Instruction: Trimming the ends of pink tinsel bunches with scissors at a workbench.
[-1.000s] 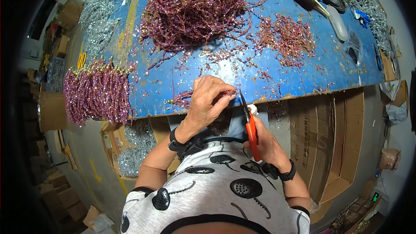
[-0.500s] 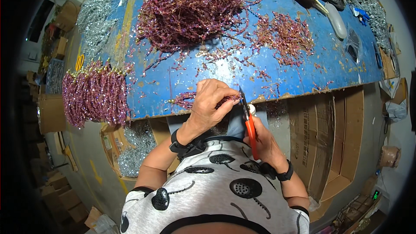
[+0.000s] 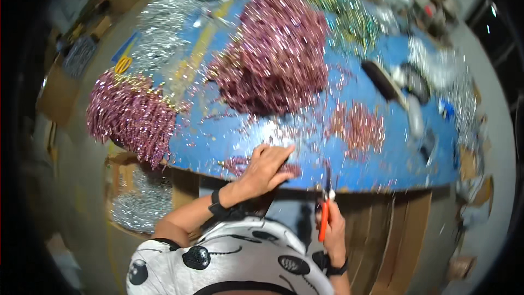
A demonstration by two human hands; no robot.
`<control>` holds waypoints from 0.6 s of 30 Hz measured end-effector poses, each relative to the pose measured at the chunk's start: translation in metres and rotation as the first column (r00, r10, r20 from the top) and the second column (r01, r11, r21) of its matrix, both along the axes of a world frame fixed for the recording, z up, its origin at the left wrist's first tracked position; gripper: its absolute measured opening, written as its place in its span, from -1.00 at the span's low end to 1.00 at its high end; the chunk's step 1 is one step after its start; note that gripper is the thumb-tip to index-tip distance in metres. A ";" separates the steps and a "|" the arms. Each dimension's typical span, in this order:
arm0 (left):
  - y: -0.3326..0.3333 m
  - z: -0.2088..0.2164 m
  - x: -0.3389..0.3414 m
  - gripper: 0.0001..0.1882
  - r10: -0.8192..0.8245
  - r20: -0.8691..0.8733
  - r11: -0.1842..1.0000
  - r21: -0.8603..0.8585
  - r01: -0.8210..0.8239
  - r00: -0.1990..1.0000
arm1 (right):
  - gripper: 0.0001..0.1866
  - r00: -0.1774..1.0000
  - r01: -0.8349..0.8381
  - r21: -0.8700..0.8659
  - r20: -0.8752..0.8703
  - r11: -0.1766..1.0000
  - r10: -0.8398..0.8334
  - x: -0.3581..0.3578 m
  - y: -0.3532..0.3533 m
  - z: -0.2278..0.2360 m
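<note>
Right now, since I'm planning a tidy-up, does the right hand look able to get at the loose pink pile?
Probably yes: no large obstacle shows between the right hand and the loose pink pile, though red-handled cutters occupy its grip.

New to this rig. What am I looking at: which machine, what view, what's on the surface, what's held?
No machine: these are a person's bare hands. The view comes from a fisheye camera on their head, looking down, so straight edges bend.

On the blue table lie a big pink tinsel heap, a pink bundle at the left, silver tinsel behind it and a dark brush at the right.

The right hand holds a red-handled cutter. The left hand is over short pink strands; blur hides its exact grip.
</note>
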State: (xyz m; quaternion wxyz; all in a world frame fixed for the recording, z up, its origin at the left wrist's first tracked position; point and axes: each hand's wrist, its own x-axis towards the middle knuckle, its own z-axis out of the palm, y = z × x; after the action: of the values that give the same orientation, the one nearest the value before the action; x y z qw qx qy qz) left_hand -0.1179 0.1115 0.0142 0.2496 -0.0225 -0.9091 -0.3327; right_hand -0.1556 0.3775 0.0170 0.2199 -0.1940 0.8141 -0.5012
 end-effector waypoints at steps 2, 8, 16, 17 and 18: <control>-0.017 0.003 0.019 -0.42 0.051 -0.045 0.997 -0.062 -0.054 0.998 | -0.57 0.986 0.135 0.104 0.085 0.985 -0.144 -0.015 0.008 0.017; -0.090 0.005 0.118 -0.56 0.313 0.098 0.940 -0.177 -0.294 0.945 | -0.42 0.789 0.256 0.256 -0.612 0.932 -0.049 -0.093 0.021 0.007; -0.085 -0.013 0.121 -0.83 0.371 0.063 0.926 -0.106 -0.363 0.926 | -0.49 0.604 0.266 0.291 -0.794 0.919 0.077 -0.131 0.016 -0.002; -0.085 -0.012 0.122 -0.83 0.371 0.052 0.925 -0.108 -0.364 0.927 | -0.50 0.609 0.290 0.335 -0.787 0.896 0.097 -0.130 0.019 -0.004; -0.087 -0.012 0.120 -0.83 0.337 0.044 0.928 -0.186 -0.324 0.940 | -0.50 0.601 0.295 0.325 -0.794 0.899 0.091 -0.130 0.020 -0.005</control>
State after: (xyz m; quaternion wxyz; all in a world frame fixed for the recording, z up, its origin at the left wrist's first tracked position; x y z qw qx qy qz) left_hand 0.0024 0.0247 0.0027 0.2649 0.1214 -0.9344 -0.2049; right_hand -0.2858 0.3976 0.0115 -0.1571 -0.2946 0.9243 -0.1850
